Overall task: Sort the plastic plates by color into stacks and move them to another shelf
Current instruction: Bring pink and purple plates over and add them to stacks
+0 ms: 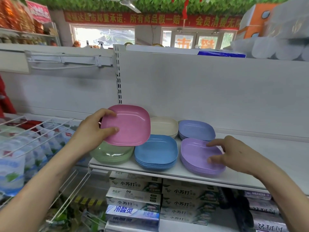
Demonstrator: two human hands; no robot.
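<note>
Toothpaste boxes point(133, 200) sit lowest and closest, stacked under the white shelf point(270, 153) that carries the plates. Over that shelf's front right, the right grip point(234, 154) is released, its fingers loosely spread, with thumb and forefinger tips touching the top plate of the lilac stack point(195, 154) at the shelf's front edge. Left of it stands the blue stack point(155, 151), then the green stack point(110, 156) at the shelf's left end. Above the green stack the left grip point(93, 129) grasps a single pink plate point(128, 126) by its left rim, thumb on top, with the plate tilted towards the camera and clear of the stacks. Behind the blue stack is a cream stack point(164, 125), and beside that a periwinkle stack point(196, 129). A wire rack point(33, 136) hangs at far left, and a red banner point(150, 19) runs across the back.
</note>
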